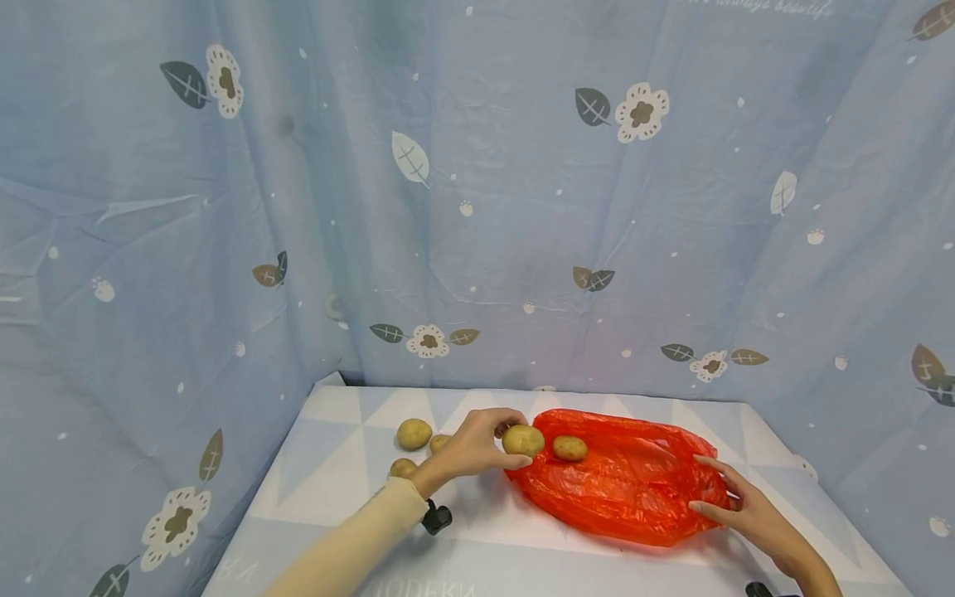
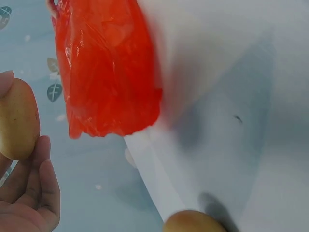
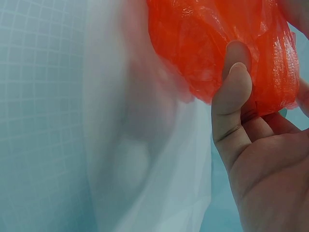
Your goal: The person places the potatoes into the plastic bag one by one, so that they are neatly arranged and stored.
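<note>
My left hand holds a yellow-brown potato between thumb and fingers, beside the left end of a red plastic bag. In the left wrist view the same potato shows whole against the fingers, apart from the bag. A second potato lies at the bag's left part, on the red film. At the bag's right end, my right hand grips the thin plastic. Its thumb presses the near side of the film in the right wrist view, with other fingers behind it.
Left of my left forearm, several potatoes rest on the table, partly behind the wrist. A blue curtain with flowers and leaves hangs behind the table and along both sides. Dark wrist-camera parts sit under the left wrist.
</note>
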Demonstrator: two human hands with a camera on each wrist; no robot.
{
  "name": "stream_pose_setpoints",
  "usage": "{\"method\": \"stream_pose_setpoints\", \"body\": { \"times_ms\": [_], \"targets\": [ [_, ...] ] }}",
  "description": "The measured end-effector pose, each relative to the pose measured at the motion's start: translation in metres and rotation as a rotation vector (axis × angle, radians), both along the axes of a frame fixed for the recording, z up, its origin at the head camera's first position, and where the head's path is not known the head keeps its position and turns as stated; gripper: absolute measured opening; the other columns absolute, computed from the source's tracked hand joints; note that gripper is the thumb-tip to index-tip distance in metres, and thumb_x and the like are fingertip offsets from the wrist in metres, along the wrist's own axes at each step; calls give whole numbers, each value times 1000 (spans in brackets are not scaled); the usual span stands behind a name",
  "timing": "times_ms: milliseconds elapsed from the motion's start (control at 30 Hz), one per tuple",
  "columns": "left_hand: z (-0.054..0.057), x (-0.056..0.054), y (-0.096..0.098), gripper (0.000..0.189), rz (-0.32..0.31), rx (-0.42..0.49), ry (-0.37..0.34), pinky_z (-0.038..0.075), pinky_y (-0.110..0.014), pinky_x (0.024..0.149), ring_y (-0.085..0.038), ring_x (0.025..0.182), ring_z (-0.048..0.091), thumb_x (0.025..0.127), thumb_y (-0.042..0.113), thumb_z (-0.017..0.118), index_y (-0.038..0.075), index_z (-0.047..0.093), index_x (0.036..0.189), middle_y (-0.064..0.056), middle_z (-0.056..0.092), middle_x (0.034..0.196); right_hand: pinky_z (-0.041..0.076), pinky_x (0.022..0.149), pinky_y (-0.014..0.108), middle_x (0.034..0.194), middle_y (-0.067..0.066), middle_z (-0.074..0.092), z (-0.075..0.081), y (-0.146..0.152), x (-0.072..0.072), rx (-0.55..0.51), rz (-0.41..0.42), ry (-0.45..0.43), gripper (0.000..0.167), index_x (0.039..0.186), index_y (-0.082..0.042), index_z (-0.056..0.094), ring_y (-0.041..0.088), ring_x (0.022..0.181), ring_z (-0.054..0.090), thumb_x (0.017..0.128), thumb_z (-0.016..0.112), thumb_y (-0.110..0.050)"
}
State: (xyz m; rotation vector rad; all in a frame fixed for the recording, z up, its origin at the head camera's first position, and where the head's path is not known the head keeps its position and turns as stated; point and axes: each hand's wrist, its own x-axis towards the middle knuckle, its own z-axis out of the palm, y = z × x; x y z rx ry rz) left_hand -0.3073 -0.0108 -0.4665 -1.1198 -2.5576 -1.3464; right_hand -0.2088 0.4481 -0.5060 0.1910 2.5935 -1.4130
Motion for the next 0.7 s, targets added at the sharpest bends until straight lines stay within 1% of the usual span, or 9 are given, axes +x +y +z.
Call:
{"method": "stream_pose_setpoints", "body": {
  "times_ms": [167, 367, 433, 500, 700],
  "targets": [
    [0, -2, 12, 39, -8, 1, 15, 52, -28, 78, -9, 85, 57, 78, 26, 90, 18, 71, 110, 12, 64, 94, 59, 87, 44, 159, 32, 23, 0, -2, 0, 7, -4, 5, 89, 161, -14, 24, 40, 119, 59, 93, 77, -35],
    [-1, -4, 27, 43, -8, 3, -19, 55, -33, 81, -7, 86, 57, 79, 28, 91, 17, 71, 115, 14, 65, 98, 59, 87, 44, 160, 32, 22, 0, -2, 0, 18, -2, 13, 89, 161, -14, 25, 45, 123, 56, 92, 78, -35],
    [-1, -4, 33, 43, -18, 18, -34, 56, -34, 82, -6, 88, 58, 79, 27, 91, 17, 71, 116, 13, 66, 99, 60, 87, 44, 160, 32, 23, 0, -3, 0, 24, -4, 13, 90, 161, -14, 25, 46, 125, 55, 92, 78, -36],
    [-1, -5, 38, 43, -30, 29, -40, 57, -33, 82, -5, 88, 59, 79, 27, 91, 16, 71, 116, 13, 67, 100, 60, 87, 44, 160, 32, 24, -1, -3, -1, 31, -5, 15, 90, 161, -13, 26, 47, 126, 54, 92, 78, -37],
    [-2, -4, 53, 43, -65, 17, -38, 53, -20, 79, -2, 88, 59, 81, 27, 90, 13, 70, 116, 11, 67, 101, 60, 87, 43, 160, 31, 24, -1, -3, -1, 38, 4, 25, 89, 161, -13, 26, 47, 126, 54, 92, 78, -36]
  ]
}}
